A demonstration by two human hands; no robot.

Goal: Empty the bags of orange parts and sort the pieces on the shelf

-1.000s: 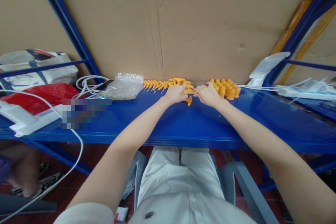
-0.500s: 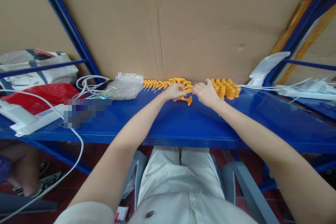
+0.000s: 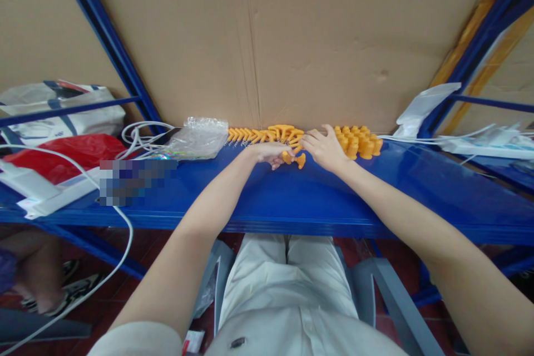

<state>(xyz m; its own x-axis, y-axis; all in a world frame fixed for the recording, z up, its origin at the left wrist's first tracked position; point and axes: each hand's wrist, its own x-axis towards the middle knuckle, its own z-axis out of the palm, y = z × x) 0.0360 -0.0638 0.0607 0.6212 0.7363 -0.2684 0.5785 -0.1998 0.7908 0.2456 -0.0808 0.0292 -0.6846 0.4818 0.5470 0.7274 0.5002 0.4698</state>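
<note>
My left hand (image 3: pixel 273 153) is turned partly palm-up, its fingers curled round an orange corkscrew (image 3: pixel 286 157) whose handle shows at the fingertips. Close on its right, my right hand (image 3: pixel 326 148) has bent fingers that come down by the orange handles; what is under its fingertips is hidden. An orange T-shaped handle (image 3: pixel 301 161) lies on the blue tabletop just below and between the hands. Behind them runs a row of orange corkscrews (image 3: pixel 246 134) with thin metal spirals pointing forward. Several upright orange cylinders (image 3: pixel 364 146) stand grouped right of my right hand.
A clear plastic bag (image 3: pixel 198 139) lies left of the row. Further left are white cables (image 3: pixel 144 129), a red bag (image 3: pixel 79 153) and a white power strip (image 3: pixel 62 192). Cardboard (image 3: pixel 317 39) walls off the back of the blue table (image 3: pixel 283 200). Another person's legs (image 3: pixel 41 267) show lower left.
My left hand has rolled over and shifted slightly down and left, with an orange handle at its fingertips. My right hand has moved only slightly, its fingers less tightly bunched.
</note>
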